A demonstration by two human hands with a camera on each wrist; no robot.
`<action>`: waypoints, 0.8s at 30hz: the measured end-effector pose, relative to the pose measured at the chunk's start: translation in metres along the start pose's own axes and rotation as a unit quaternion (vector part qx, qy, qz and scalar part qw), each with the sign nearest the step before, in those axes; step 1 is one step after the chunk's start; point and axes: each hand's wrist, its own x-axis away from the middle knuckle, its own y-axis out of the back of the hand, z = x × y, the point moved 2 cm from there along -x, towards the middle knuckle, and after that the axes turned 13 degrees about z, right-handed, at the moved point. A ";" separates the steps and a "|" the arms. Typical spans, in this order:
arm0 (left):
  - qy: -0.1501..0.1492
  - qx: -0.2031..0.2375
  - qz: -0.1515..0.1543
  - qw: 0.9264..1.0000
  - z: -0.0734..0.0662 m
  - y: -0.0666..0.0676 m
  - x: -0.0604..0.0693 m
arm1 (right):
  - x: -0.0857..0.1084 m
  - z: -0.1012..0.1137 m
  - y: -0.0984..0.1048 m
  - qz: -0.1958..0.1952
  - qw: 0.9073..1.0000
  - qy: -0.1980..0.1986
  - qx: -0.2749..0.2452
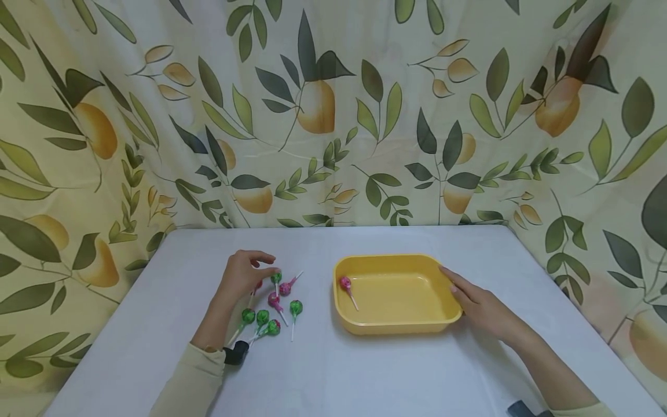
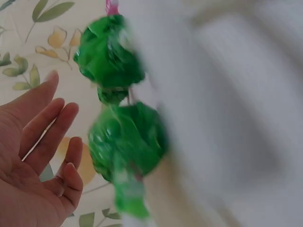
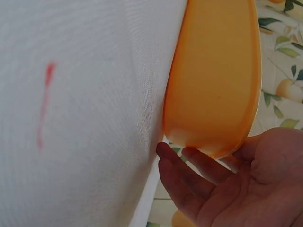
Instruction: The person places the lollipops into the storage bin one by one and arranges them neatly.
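Above the group of lollipops at the left, my left hand (image 1: 244, 274) has its thumb and forefinger apart, the thumb tip close to a green lollipop (image 1: 276, 278). In the left wrist view, the left hand (image 2: 40, 161) holds nothing, and two green-wrapped lollipops (image 2: 125, 142) appear beside its fingers. Pink lollipops (image 1: 285, 288) and other green ones (image 1: 296, 307) lie around. My right hand (image 1: 482, 307) touches the right end of a yellow tray (image 1: 398, 331); its fingers rest against the outer wall (image 3: 208, 94). A single pink lollipop (image 1: 346, 283) lies inside the tray, at its left.
A white cloth (image 1: 323, 376) covers the table. Behind it hangs a curtain (image 1: 333, 156) patterned with leaves and fruit. A dark strap piece (image 1: 237, 353) sits at the left wrist, near the lollipop sticks.
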 end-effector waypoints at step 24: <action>0.045 0.002 0.035 0.998 0.025 0.012 0.004 | 0.000 -0.002 0.000 -0.001 1.000 0.007 -0.003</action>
